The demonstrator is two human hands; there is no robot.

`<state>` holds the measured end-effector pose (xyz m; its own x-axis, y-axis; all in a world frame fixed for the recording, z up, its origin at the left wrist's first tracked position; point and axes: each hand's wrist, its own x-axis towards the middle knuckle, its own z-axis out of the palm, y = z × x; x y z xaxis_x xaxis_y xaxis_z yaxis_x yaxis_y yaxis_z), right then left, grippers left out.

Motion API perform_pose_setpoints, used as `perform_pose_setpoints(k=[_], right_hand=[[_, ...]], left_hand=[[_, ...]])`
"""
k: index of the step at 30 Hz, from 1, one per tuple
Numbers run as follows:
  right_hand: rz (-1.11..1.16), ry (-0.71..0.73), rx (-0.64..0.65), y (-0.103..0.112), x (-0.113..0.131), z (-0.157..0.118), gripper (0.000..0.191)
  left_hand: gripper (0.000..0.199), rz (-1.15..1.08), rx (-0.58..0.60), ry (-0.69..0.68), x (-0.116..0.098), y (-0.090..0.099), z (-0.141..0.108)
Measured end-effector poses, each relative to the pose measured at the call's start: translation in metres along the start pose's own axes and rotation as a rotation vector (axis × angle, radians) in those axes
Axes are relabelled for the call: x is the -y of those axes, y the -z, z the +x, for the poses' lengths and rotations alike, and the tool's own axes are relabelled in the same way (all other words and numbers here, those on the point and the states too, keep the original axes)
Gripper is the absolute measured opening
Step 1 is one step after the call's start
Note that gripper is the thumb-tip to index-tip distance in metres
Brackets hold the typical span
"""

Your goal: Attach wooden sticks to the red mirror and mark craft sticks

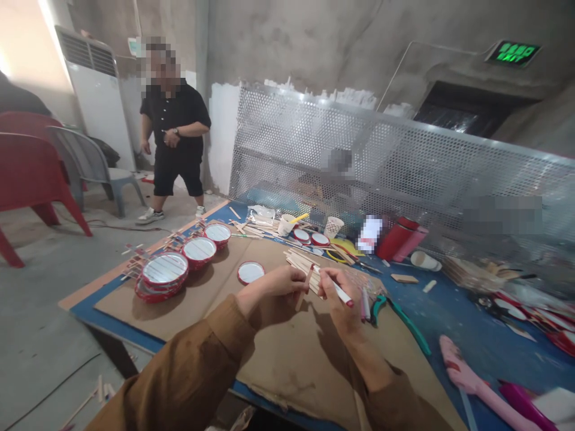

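My left hand (287,284) pinches a short flat wooden stick (309,276), its upper part reddish, above the cardboard sheet (287,359). In my right hand (339,293) is a white marker pen (342,293) with a red end, held close to the stick; whether its tip touches the wood I cannot tell. Behind both hands lies a bundle of pale wooden sticks (291,258). A small round red-rimmed lid with a pale face (251,273) rests left of my left hand. Larger red-rimmed round pieces (165,269) stand further left with thin sticks beside them.
Teal-handled pliers (406,323) and more markers (365,303) lie right of my right hand. A pink glue gun (467,371) sits near the right edge. Paper cups (286,224), a red bottle (398,236) and a perforated metal panel (381,155) stand behind. Another person (175,131) stands beyond the table.
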<state>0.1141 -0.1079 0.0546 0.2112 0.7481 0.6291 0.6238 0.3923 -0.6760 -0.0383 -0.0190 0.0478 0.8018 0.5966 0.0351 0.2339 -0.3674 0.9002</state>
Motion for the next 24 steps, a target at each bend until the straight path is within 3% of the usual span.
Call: perform_pose_setpoints(k=[9, 24], right_hand=[[-0.006, -0.001, 0.015, 0.001, -0.005, 0.000, 0.030], [0.063, -0.038, -0.011, 0.000, -0.003, -0.001, 0.029]], left_hand=[[0.025, 0.002, -0.006, -0.052, 0.005, -0.001, 0.001], [0.018, -0.034, 0.005, 0.001, -0.006, 0.001, -0.004]])
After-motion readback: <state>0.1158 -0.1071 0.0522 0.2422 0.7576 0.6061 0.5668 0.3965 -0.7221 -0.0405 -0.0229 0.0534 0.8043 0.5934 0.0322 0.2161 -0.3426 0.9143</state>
